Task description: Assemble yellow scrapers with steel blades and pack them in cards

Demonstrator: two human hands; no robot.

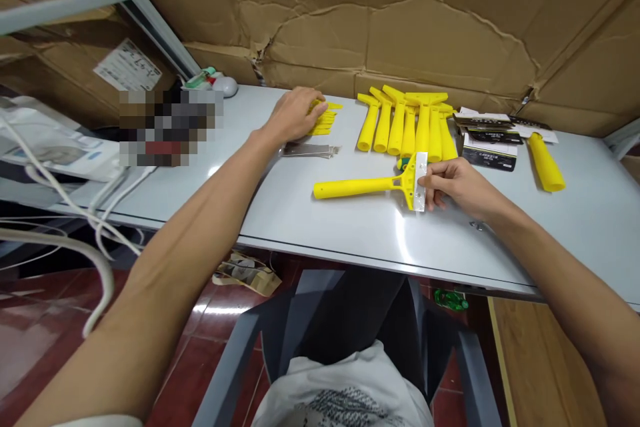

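One yellow scraper (355, 188) lies crosswise over the white table (320, 227), between the two hands, its handle pointing left and its head meeting the right hand (445, 181); that hand is nearly closed, thumb on the metal plate (421, 181) at the scraper's head, fingers curled at its edge; the left hand (296, 113) is beyond and to the left of the scraper, well apart from it, bent over small yellow strips (325, 123), and how firmly its partly hidden fingers grip I cannot tell; thin metal blades (307, 150) lie between that hand and the scraper; beyond the scraper stand clustered yellow handles (395, 127); black cards (490, 152) lie beyond it to the right.
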